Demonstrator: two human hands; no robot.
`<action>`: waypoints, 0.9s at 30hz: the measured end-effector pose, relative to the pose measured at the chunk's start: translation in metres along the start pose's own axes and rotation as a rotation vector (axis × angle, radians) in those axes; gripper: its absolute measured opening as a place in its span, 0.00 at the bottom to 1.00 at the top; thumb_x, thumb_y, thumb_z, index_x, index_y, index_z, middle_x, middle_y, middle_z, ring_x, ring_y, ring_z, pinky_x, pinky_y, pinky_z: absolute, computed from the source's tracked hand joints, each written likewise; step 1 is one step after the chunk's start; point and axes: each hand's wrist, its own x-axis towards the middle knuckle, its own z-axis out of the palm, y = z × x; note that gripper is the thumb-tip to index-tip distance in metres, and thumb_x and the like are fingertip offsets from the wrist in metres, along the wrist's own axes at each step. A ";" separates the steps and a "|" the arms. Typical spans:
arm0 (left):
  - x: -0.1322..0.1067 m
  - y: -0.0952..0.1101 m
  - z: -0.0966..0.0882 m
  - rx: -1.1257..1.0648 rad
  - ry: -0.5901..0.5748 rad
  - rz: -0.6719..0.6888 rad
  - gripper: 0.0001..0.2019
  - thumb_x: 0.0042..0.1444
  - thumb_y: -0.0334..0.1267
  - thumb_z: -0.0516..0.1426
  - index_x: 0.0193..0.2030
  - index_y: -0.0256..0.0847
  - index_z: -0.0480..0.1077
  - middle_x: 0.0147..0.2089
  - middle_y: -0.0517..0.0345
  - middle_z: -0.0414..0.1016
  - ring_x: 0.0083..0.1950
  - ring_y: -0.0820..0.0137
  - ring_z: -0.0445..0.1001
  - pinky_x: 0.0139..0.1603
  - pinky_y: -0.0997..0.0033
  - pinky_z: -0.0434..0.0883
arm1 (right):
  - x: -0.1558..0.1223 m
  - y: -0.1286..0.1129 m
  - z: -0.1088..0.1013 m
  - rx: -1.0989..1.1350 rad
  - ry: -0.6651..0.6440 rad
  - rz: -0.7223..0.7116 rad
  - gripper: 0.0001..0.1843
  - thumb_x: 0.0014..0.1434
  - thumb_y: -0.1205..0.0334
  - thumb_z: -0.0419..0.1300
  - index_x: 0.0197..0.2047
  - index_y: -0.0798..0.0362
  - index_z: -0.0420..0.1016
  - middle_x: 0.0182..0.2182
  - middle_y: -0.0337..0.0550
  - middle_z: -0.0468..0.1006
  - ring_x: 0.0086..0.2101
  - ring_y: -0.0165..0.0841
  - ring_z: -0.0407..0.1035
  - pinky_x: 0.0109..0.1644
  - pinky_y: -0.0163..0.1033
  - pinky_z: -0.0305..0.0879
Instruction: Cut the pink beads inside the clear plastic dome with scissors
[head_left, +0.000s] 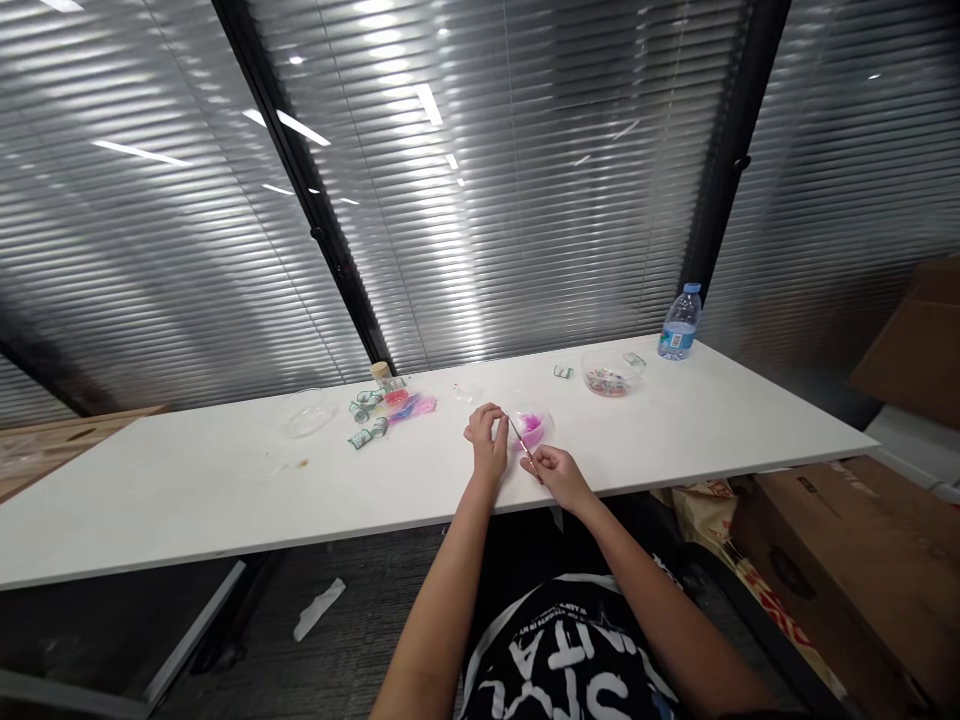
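Observation:
Close to the table's front edge, my right hand (559,474) is closed around a slim, reddish metal tool (527,455), which could be tweezers or scissors. The tool slants up and left, its thin tip reaching the fingers of my left hand (489,440). Those fingers are bent into a pinch, and whatever is between them is too small to make out. Just behind the tool stands a small clear bowl (546,416) holding bright pink-purple contents (531,428). My hands partly cover its near side.
On the white table (225,480) are green-white wrappers (360,438), colourful packets (409,405), a clear lid (309,418) and a cork-topped jar (381,372). A clear tub of small mixed pieces (609,380) and a water bottle (679,325) stand right. Cardboard boxes (855,540) sit beside the table.

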 end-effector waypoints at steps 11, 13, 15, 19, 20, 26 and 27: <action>0.000 0.000 -0.001 -0.021 0.005 0.009 0.08 0.65 0.41 0.51 0.37 0.44 0.69 0.47 0.53 0.74 0.54 0.62 0.69 0.55 0.57 0.59 | 0.000 0.000 -0.003 0.023 -0.040 0.008 0.26 0.52 0.41 0.64 0.23 0.52 0.58 0.17 0.31 0.58 0.20 0.25 0.49 0.26 0.34 0.46; 0.000 0.000 -0.001 -0.025 0.005 0.011 0.08 0.65 0.41 0.51 0.37 0.44 0.69 0.47 0.53 0.74 0.54 0.62 0.70 0.55 0.57 0.59 | 0.001 0.001 -0.003 0.043 -0.042 0.006 0.27 0.51 0.40 0.64 0.23 0.52 0.58 0.17 0.31 0.58 0.20 0.25 0.49 0.27 0.34 0.48; 0.000 0.000 -0.001 -0.029 0.007 0.013 0.08 0.64 0.41 0.52 0.37 0.44 0.69 0.47 0.53 0.74 0.53 0.62 0.70 0.55 0.58 0.59 | 0.002 0.003 -0.003 0.058 -0.042 0.007 0.28 0.50 0.38 0.64 0.23 0.51 0.58 0.17 0.31 0.57 0.20 0.25 0.49 0.27 0.34 0.51; 0.000 0.001 -0.002 -0.041 0.028 0.010 0.07 0.64 0.41 0.52 0.38 0.44 0.68 0.46 0.54 0.73 0.53 0.62 0.70 0.55 0.58 0.58 | 0.003 0.003 -0.002 0.053 -0.035 0.006 0.29 0.49 0.36 0.64 0.23 0.51 0.58 0.17 0.31 0.57 0.20 0.26 0.50 0.28 0.35 0.53; 0.000 0.001 -0.002 -0.042 0.037 0.008 0.07 0.64 0.41 0.52 0.39 0.43 0.68 0.46 0.54 0.73 0.53 0.62 0.70 0.55 0.58 0.57 | 0.002 0.003 -0.002 0.051 -0.032 0.005 0.29 0.49 0.36 0.64 0.23 0.51 0.58 0.17 0.31 0.57 0.21 0.26 0.50 0.29 0.35 0.53; -0.001 0.001 -0.001 -0.050 0.051 0.005 0.06 0.63 0.41 0.53 0.41 0.44 0.68 0.46 0.55 0.73 0.53 0.62 0.70 0.54 0.58 0.55 | 0.002 0.002 -0.001 0.061 -0.034 -0.001 0.27 0.51 0.39 0.64 0.22 0.51 0.58 0.17 0.30 0.56 0.21 0.25 0.49 0.31 0.36 0.55; -0.001 0.001 -0.001 -0.052 0.049 0.008 0.05 0.63 0.41 0.54 0.40 0.44 0.68 0.46 0.55 0.73 0.53 0.62 0.69 0.54 0.58 0.55 | 0.002 0.002 -0.002 0.063 -0.037 0.000 0.27 0.51 0.39 0.64 0.22 0.51 0.58 0.17 0.30 0.57 0.21 0.25 0.49 0.32 0.36 0.55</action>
